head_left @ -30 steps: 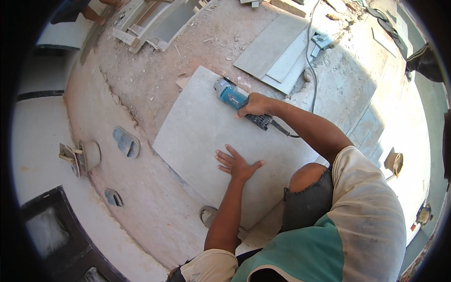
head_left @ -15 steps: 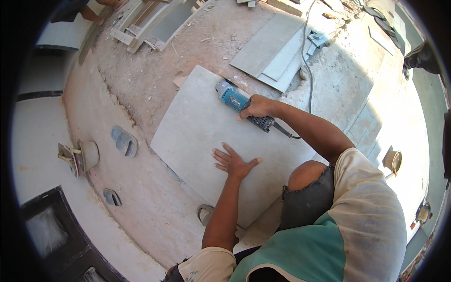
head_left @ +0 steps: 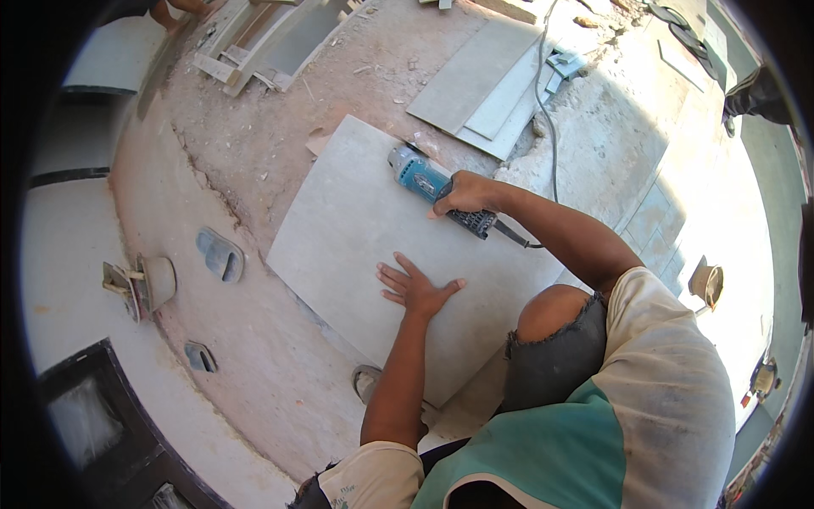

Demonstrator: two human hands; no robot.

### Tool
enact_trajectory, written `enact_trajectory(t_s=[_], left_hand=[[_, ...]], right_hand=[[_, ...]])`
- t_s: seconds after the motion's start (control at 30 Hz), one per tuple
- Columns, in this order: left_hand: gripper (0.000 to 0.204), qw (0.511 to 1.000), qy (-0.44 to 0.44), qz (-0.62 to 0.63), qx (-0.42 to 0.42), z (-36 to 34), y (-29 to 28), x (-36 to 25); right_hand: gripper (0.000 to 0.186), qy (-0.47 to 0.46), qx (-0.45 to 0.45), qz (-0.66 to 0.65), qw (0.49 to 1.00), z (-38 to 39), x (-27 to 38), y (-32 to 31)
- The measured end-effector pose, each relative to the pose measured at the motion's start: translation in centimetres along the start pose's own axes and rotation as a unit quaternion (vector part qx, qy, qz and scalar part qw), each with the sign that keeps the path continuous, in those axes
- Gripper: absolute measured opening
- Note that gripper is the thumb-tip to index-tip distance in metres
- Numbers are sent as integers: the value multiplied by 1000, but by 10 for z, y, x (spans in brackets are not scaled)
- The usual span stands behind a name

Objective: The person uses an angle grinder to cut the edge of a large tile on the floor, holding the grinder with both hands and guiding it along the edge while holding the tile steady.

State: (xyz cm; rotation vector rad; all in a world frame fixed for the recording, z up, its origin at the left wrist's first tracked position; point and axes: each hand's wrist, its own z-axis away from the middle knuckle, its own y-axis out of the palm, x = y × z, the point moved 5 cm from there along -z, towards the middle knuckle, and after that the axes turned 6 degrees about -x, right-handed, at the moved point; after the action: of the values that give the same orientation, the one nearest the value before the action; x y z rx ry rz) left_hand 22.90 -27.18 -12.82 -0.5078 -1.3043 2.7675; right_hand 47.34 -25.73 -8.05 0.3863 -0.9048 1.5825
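Observation:
A large pale grey floor tile (head_left: pixel 356 229) lies flat on the dusty ground in front of me. My left hand (head_left: pixel 417 288) rests palm-down on it with fingers spread, near the tile's middle. My right hand (head_left: pixel 462 193) grips the body of a blue angle grinder (head_left: pixel 420 176), whose head sits at the tile's far edge. The grinder's black cord (head_left: pixel 543 102) runs away toward the top of the view. My bent knee (head_left: pixel 555 318) in torn grey trousers is over the tile's right side.
Several grey tile offcuts (head_left: pixel 483 85) are stacked beyond the big tile. Two sandals (head_left: pixel 219 254) (head_left: pixel 200 356) lie on the ground to the left, next to a trowel-like tool (head_left: pixel 140 284). A metal frame (head_left: pixel 271 42) lies at the top left. A small bowl (head_left: pixel 705 282) sits at the right.
The grinder and my right hand have edged slightly along the tile's far edge. My left hand stays flat on the tile.

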Motion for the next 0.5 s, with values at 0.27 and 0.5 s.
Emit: enact_trajectory(t_s=[0.27, 0.5], left_hand=[[159, 1000, -3, 2, 4, 2, -2, -2], [157, 1000, -19, -20, 12, 3, -4, -5]], right_hand=[[74, 5, -7, 4, 1000, 9, -7, -1], [65, -2, -8, 5, 1000, 17, -11, -2]])
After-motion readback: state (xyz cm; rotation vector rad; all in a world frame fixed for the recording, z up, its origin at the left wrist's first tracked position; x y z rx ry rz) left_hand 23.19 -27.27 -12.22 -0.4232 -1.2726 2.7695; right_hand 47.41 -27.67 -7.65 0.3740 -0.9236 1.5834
